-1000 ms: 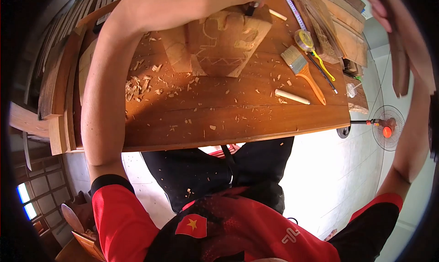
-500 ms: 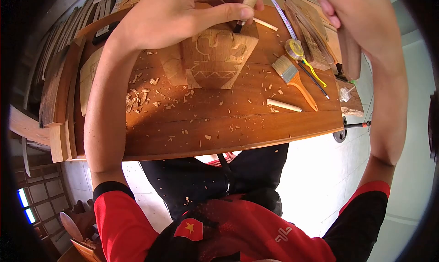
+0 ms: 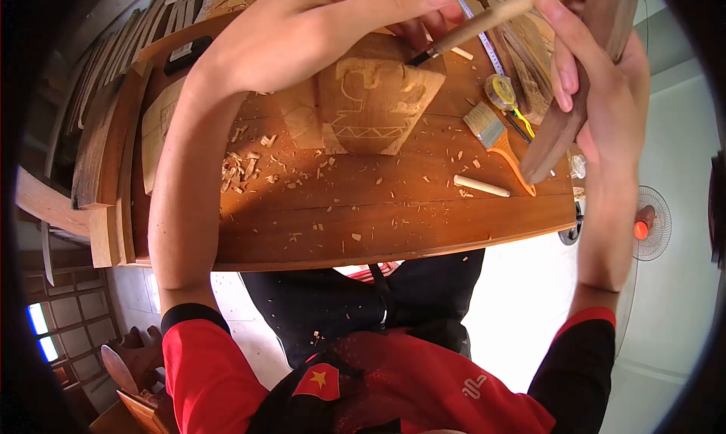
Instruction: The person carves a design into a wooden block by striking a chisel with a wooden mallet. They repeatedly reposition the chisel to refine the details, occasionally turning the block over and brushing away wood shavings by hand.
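At upper centre, the left hand point(image 3: 318, 25) gripped a chisel point(image 3: 484, 21), tip on the carved panel point(image 3: 378, 93) lying on the tabletop point(image 3: 378, 214). At upper right, the right hand point(image 3: 605, 93) clasped a mallet point(image 3: 578, 93).

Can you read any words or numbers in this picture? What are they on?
No words can be read anywhere.
"JL"-like white mark, perhaps a logo: on the red shirt; too unclear to be sure.
Yellow star on a red patch on the shirt: a sign, no letters.
Tape measure: its markings are too small to read.
Carved wooden panel: drawn shapes, no letters.
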`<state>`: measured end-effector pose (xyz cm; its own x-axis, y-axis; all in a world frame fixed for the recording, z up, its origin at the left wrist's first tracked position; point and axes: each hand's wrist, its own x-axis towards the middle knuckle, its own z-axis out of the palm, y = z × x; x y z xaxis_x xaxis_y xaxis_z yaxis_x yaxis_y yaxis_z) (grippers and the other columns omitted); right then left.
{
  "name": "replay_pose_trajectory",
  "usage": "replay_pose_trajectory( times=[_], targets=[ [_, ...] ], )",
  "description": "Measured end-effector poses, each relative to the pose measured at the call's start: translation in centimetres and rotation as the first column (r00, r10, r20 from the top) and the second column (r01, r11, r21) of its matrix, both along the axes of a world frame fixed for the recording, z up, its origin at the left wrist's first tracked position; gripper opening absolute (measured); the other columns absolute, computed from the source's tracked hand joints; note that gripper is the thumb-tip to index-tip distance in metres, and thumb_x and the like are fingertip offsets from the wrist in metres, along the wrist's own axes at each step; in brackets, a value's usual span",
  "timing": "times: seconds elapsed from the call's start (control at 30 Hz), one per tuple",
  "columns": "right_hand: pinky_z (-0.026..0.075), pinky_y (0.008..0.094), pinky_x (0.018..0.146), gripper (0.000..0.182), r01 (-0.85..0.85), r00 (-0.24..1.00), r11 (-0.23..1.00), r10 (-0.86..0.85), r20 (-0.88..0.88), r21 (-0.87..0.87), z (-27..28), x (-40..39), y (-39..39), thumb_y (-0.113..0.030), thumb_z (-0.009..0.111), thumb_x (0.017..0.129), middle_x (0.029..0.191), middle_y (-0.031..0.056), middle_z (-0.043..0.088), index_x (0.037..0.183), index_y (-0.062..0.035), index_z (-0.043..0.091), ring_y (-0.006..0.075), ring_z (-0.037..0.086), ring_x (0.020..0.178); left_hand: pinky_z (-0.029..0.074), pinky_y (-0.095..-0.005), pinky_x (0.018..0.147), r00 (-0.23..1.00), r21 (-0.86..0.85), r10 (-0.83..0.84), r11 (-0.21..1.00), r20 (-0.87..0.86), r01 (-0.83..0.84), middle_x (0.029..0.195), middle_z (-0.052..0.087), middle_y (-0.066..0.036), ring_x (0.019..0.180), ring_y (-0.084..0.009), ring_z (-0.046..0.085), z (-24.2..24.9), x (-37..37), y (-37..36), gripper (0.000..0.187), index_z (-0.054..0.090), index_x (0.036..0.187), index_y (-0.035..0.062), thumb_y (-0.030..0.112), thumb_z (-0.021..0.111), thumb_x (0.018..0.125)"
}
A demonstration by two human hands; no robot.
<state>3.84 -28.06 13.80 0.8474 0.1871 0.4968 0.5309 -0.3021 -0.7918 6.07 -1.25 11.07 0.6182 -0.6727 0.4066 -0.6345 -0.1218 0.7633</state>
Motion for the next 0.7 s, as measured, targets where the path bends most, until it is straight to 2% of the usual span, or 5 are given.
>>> replay_pose_trajectory(
  times=[0.1,0.23,0.47,0.6,0.7],
  targets=[
    [0.036,0.0177,0.042,0.032,0.016,0.998,0.983,-0.004,-0.064,0.184,-2.7,-0.6,-1.0,-0.007,0.057,0.104,0.113,0.0129,0.067,0.134,0.0045,0.055,0.002,0.041,0.054,0.055,-0.039,0.097,0.999,0.042,0.036,0.999,-0.036,-0.034,0.117,0.07,-0.017,0.107,-0.0251,0.068,0.3,-0.1,-0.4,0.048,0.063,0.129,-0.0005,0.04,0.044,0.111],
    [0.029,0.0223,0.039,0.021,-0.117,0.993,0.741,0.073,0.094,0.661,-3.6,-0.2,-4.9,-0.008,0.059,0.103,0.068,-0.0003,0.054,0.116,0.0084,0.063,0.0043,0.036,0.046,0.054,-0.0374,0.099,0.989,-0.012,-0.014,1.0,-0.147,0.013,0.121,0.069,-0.016,0.113,-0.0251,0.067,0.4,-0.2,-0.6,0.041,0.061,0.13,-0.0018,0.032,0.045,0.112],
    [0.036,0.0193,0.038,0.026,0.086,0.977,0.992,-0.101,0.188,0.088,-0.9,-1.2,-1.0,-0.008,0.063,0.101,0.092,0.0107,0.066,0.123,0.0058,0.058,0.004,0.043,0.045,0.058,-0.0335,0.091,0.997,-0.121,0.038,0.992,0.062,-0.03,0.112,0.075,-0.013,0.105,-0.019,0.071,-2.7,1.9,-1.2,0.028,0.069,0.12,-0.0011,0.02,0.066,0.102],
    [0.045,0.0174,0.039,0.024,-0.277,0.91,0.959,0.282,0.303,-0.062,1.0,1.2,0.6,-0.007,0.071,0.096,0.095,0.0174,0.074,0.113,0.0056,0.059,0.0048,0.058,0.052,0.057,-0.0345,0.095,0.976,0.013,0.131,0.991,0.172,-0.136,0.118,0.072,-0.015,0.109,-0.0212,0.069,-2.4,1.4,-0.9,0.02,0.07,0.113,-0.0003,0.014,0.068,0.099],
    [0.051,0.0197,0.048,0.026,-0.253,0.899,0.953,0.296,0.322,-0.168,2.1,1.3,1.7,-0.007,0.074,0.094,0.097,0.0175,0.073,0.113,0.0044,0.06,0.0076,0.065,0.063,0.06,-0.0335,0.089,0.984,0.023,0.02,0.999,0.175,-0.025,0.109,0.076,-0.01,0.099,-0.0185,0.073,-1.9,2.3,-0.6,0.025,0.072,0.117,0.0023,0.019,0.071,0.099]
  ],
)
